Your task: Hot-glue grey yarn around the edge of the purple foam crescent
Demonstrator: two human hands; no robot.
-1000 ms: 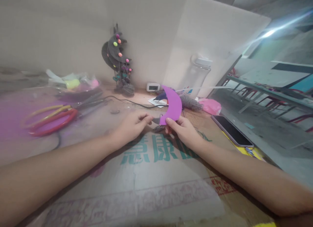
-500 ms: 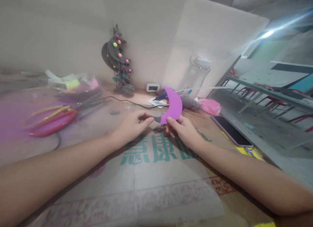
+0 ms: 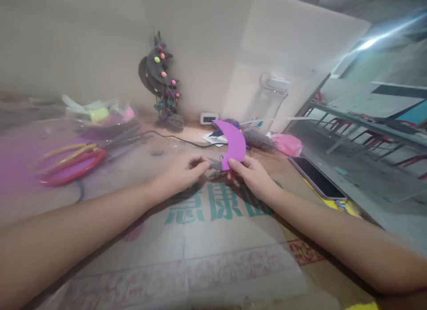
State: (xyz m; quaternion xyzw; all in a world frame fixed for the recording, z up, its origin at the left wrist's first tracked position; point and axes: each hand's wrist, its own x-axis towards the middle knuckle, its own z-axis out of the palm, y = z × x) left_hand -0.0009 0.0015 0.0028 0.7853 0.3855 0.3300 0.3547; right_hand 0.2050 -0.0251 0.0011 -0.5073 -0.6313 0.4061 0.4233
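A purple crescent-shaped piece (image 3: 235,142) stands up between my hands near the middle of the view. My right hand (image 3: 248,174) pinches its lower end between thumb and fingers. My left hand (image 3: 190,170) is closed on a small grey strip (image 3: 215,166), which reaches across to the bottom of the crescent. Something dark and metallic, too small to make out, lies just below the strip. Both hands are over a cardboard sheet (image 3: 213,239) with green characters.
Scissors (image 3: 73,165) and a plastic bag (image 3: 100,114) are at left. Behind stand a grey crescent ornament (image 3: 160,74), a small clock (image 3: 208,118), grey yarn (image 3: 259,140) and a clear bottle (image 3: 268,101). A pink bag (image 3: 288,144) and phone (image 3: 317,177) lie right.
The purple crescent has tilted to the left, its upper tip now farther left. More of the grey strip shows between my hands, which have hardly moved.
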